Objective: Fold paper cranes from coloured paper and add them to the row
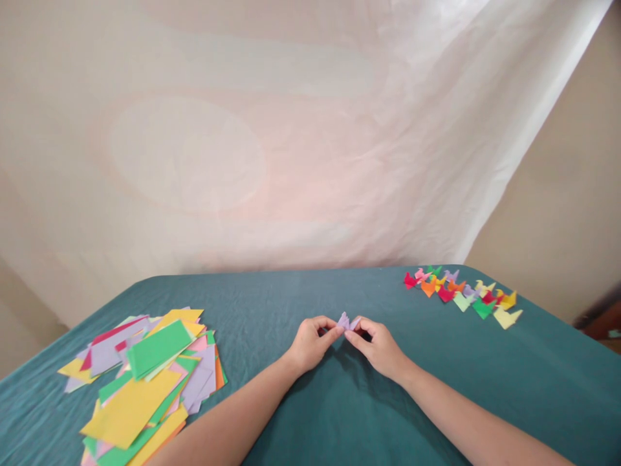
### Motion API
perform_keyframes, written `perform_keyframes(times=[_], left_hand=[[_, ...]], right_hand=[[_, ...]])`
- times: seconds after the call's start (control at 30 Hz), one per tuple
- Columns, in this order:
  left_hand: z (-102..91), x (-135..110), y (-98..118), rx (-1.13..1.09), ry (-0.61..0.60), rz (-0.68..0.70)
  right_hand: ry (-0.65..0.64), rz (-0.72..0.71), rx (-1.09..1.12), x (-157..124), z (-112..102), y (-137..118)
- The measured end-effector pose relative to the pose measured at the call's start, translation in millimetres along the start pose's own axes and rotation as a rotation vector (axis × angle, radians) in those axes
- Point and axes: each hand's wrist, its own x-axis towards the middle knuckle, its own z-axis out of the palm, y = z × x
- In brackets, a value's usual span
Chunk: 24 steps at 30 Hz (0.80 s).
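Both my hands meet at the middle of the table over a teal cloth (339,414). My left hand (313,342) and my right hand (376,346) each pinch one side of a small folded lilac paper piece (348,321), held just above the cloth. The fingers of both hands are closed on it. The folded piece is small and its exact shape is hard to make out.
A loose pile of flat coloured paper sheets (145,378) lies at the left, in yellow, green, lilac, pink and red. Several small folded paper pieces (460,294) in many colours sit at the back right. A pale sheet (291,129) hangs behind the table.
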Motion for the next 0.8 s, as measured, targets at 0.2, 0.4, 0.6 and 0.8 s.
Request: perform_keyframes(times=[0.2, 0.4, 0.6, 0.8], left_hand=[[1.3, 0.2, 1.4, 0.037, 0.005, -0.006], [1.6, -0.3, 1.4, -0.016, 0.002, -0.031], [3.4, 0.8, -1.7, -0.161, 0.067, 0.007], [4.9, 2.6, -8.5, -0.233, 0.073, 0.037]], right_hand=[[-0.007, -0.011, -0.011, -0.4, 0.1, 2.5], [0.004, -0.022, -0.014, -0.4, 0.7, 1.3], [0.043, -0.03, -0.037, -0.4, 3.5, 3.6], [0.078, -0.069, -0.119, -1.8, 5.6, 2.0]])
